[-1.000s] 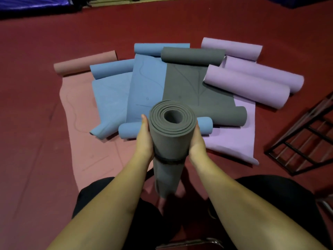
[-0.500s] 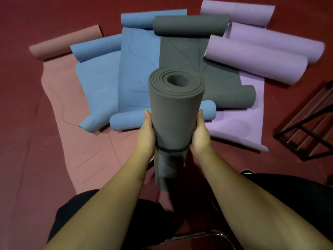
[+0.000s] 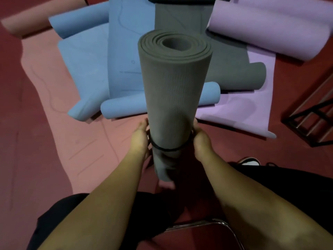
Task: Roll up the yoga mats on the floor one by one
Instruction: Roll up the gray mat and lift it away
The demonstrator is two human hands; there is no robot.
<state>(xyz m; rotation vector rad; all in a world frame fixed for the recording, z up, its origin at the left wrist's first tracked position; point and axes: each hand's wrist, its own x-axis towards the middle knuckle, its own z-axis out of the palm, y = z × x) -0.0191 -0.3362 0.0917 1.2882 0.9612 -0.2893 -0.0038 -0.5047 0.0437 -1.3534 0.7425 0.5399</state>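
Head view, looking down past both forearms. Rolled grey foam yoga mat (image 3: 173, 91) stands upright on end between the person's knees, its spiral end face up toward the camera, its lower end at the dark red floor (image 3: 27, 159). A thin black elastic band (image 3: 166, 148) circles the roll low down.

Left hand (image 3: 139, 139): against the left side of the roll at band height, fingers curled at the band; grip closed on the band. Right hand (image 3: 201, 139): against the right side at the same height, fingers likewise hooked at the band; grip closed on it. Exact finger placement behind the roll is hidden.

Behind the roll, on the floor:
- pink flat foam mat (image 3: 54, 114), spread out at left, far end partly rolled;
- two blue foam mats (image 3: 126, 51), overlapping, each curled at both ends; one near curl (image 3: 124, 107) lies just behind the grey roll;
- grey flat mat (image 3: 228, 56), near end curled;
- lilac foam mat (image 3: 243, 114) under it, with lilac rolls (image 3: 270, 33) at upper right.

Black metal rack (image 3: 310, 123) at right edge. Chrome chair frame (image 3: 207, 224) at the bottom. White-and-black shoe (image 3: 250, 161) beside the right forearm.
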